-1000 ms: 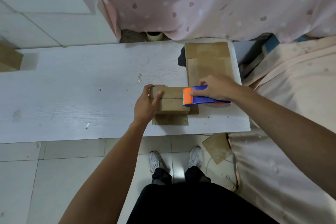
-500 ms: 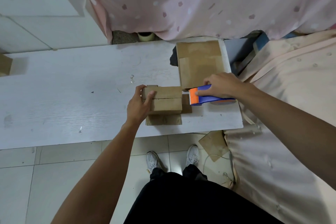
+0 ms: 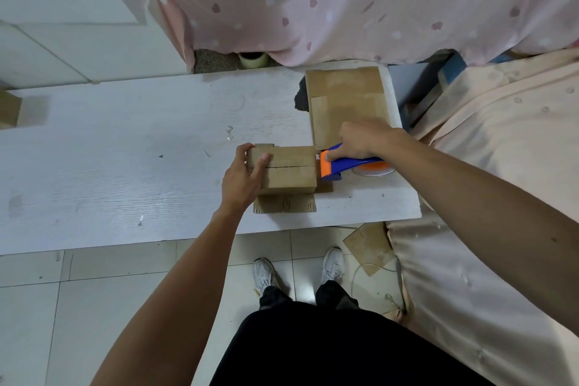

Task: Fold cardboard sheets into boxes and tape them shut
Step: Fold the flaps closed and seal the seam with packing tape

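Toward the right end of the white board (image 3: 125, 150), close to its front edge: a small brown cardboard box (image 3: 288, 171), top flaps folded shut. Lies with its long axis along the board's length, left to right. Same direction for the seam between the two top flaps, running end to end. Under the box and poking out toward the board's front edge, a flat cardboard flap (image 3: 285, 204).

Left hand (image 3: 242, 177) wrapped round the box's left end, thumb on top by the seam, fingers curled over the far corner. Right hand (image 3: 366, 139) closed round the blue handle of a tape dispenser (image 3: 344, 164), nearer the board's right end than the box. Points its orange blade end left, at the box's right end and about level with the seam; long axis also along the board. Just beside the box; touching or not, cannot tell. Clear tape roll (image 3: 372, 170) at the dispenser's right.

At the board's far right corner, a stack of flat cardboard sheets (image 3: 347, 103), partly under the right hand. On the floor below the board's right end, a cardboard scrap (image 3: 369, 247).
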